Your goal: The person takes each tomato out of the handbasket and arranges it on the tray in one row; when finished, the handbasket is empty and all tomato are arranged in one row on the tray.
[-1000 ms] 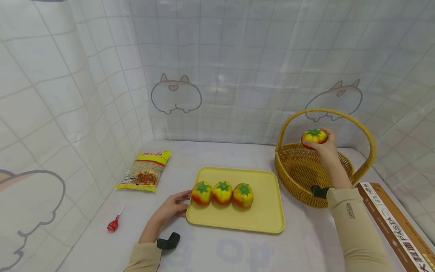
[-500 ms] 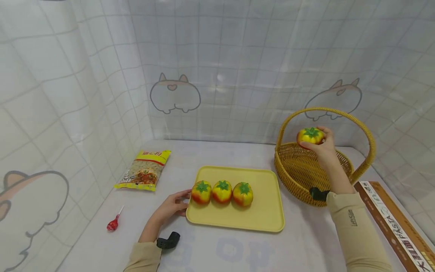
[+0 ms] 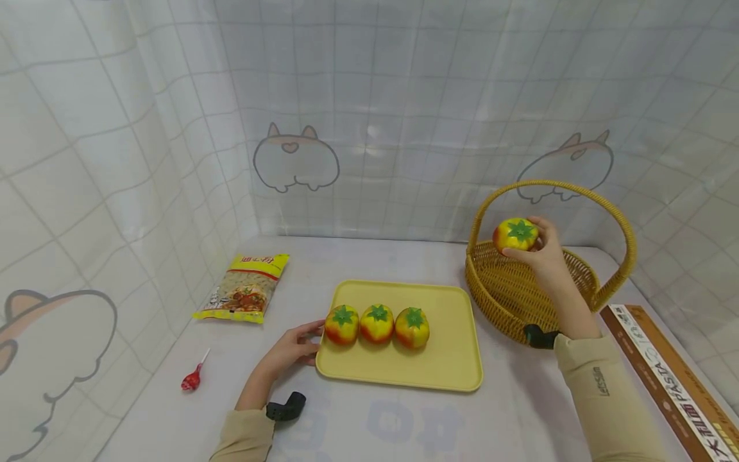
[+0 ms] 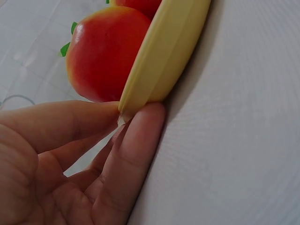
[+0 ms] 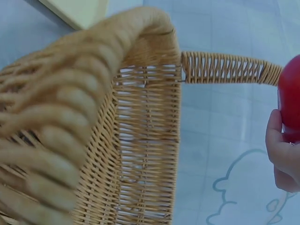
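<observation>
In the head view my right hand (image 3: 544, 249) grips a red-and-yellow tomato (image 3: 516, 235) with a green leafy top, held up over the wicker basket (image 3: 480, 282) and seen through its arched handle. The right wrist view catches the tomato's red side (image 5: 291, 96) at the right edge, fingers curled against it. My left hand (image 3: 293, 350) pinches the left edge of the yellow tray (image 3: 450, 359), as the left wrist view shows at the tray rim (image 4: 161, 51). Three similar tomatoes (image 3: 377, 325) stand in a row on the tray's left part.
A noodle packet (image 3: 245, 289) lies at the back left, with a red lollipop (image 3: 192, 378) nearer the front. Long pasta boxes (image 3: 670, 385) lie along the right side. A patterned white curtain (image 3: 369, 128) closes off the back.
My right hand has moved left with the tomato above the basket, tilting the tomato's leafy top toward the camera. My left hand stays at the tray's edge.
</observation>
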A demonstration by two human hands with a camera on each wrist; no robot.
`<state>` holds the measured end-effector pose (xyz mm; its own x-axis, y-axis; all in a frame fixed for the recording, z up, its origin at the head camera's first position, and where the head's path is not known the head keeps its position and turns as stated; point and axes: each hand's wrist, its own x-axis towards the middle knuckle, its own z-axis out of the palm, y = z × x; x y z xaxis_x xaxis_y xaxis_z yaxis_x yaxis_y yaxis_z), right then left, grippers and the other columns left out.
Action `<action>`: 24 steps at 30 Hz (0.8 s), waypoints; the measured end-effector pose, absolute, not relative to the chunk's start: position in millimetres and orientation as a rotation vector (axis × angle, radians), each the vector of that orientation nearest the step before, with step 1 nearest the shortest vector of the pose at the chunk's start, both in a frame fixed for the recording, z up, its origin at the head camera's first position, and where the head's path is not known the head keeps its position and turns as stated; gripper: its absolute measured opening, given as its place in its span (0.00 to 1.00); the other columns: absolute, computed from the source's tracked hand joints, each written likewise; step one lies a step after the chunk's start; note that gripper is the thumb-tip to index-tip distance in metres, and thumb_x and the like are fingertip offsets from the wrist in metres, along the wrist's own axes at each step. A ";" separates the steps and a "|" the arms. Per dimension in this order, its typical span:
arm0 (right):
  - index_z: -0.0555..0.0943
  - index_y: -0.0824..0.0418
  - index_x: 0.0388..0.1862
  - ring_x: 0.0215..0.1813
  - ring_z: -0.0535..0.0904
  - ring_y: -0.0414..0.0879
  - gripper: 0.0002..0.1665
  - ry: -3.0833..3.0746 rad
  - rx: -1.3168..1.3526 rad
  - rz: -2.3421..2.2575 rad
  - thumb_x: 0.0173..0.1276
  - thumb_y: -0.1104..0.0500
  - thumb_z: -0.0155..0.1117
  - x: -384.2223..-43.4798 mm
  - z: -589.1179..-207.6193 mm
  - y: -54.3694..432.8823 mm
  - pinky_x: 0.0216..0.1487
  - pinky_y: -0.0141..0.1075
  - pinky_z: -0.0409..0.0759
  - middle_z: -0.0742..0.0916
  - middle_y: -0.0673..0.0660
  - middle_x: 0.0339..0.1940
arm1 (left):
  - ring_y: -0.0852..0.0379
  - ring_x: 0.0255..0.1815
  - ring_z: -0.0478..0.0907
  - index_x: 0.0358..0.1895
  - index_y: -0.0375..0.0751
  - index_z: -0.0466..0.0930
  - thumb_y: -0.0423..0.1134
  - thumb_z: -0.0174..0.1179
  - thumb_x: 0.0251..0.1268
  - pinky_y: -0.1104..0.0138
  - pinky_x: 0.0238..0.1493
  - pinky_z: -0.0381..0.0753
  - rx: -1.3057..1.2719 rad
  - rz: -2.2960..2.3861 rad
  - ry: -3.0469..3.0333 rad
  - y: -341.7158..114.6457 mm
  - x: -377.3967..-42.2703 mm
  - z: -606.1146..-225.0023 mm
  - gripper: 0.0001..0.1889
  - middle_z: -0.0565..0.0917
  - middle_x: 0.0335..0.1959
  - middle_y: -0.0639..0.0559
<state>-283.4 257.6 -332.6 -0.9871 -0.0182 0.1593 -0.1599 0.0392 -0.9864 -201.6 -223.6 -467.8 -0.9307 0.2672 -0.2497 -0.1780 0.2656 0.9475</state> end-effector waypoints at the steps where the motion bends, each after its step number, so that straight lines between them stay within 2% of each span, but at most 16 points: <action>1: 0.49 0.52 0.69 0.52 0.63 0.38 0.47 -2.199 0.197 2.090 0.58 0.69 0.64 -281.9 -332.8 256.6 0.44 0.19 0.73 0.58 0.53 0.61 | 0.56 0.39 0.76 0.68 0.32 0.59 0.31 0.56 0.59 0.62 0.38 0.83 0.082 1.710 2.179 -223.4 -201.3 -467.5 0.31 0.65 0.60 0.31; 4: 0.50 0.51 0.69 0.51 0.64 0.37 0.47 -2.243 0.218 2.056 0.58 0.68 0.65 -276.4 -333.0 253.3 0.43 0.19 0.73 0.57 0.52 0.59 | 0.56 0.39 0.76 0.68 0.32 0.58 0.31 0.56 0.59 0.61 0.38 0.83 0.092 1.716 2.174 -223.3 -201.0 -467.4 0.32 0.64 0.60 0.30; 7: 0.50 0.51 0.70 0.51 0.64 0.38 0.47 -2.278 0.241 2.029 0.59 0.66 0.65 -271.1 -334.1 249.3 0.43 0.19 0.73 0.56 0.55 0.62 | 0.56 0.39 0.76 0.67 0.32 0.59 0.31 0.57 0.59 0.62 0.38 0.83 0.087 1.715 2.177 -223.2 -201.1 -467.9 0.32 0.65 0.60 0.31; 16: 0.52 0.53 0.71 0.51 0.65 0.39 0.46 -2.364 0.288 2.004 0.59 0.64 0.65 -259.0 -345.2 237.0 0.42 0.21 0.74 0.61 0.47 0.57 | 0.55 0.39 0.76 0.68 0.34 0.59 0.31 0.56 0.60 0.61 0.38 0.83 0.066 1.692 2.202 -220.5 -200.8 -465.2 0.31 0.65 0.61 0.31; 24: 0.52 0.54 0.70 0.54 0.65 0.41 0.46 -2.406 0.334 2.065 0.58 0.67 0.65 -250.4 -358.7 223.0 0.45 0.24 0.75 0.63 0.52 0.60 | 0.55 0.36 0.75 0.68 0.35 0.60 0.30 0.55 0.60 0.61 0.38 0.83 0.045 1.678 2.219 -219.7 -199.3 -464.0 0.31 0.66 0.60 0.33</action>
<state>-250.4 223.0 -358.7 -0.9770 -0.1878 0.1007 -0.1280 0.1393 -0.9819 -199.3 -219.7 -464.0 -0.9356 0.2371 -0.2616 -0.1872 0.2951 0.9369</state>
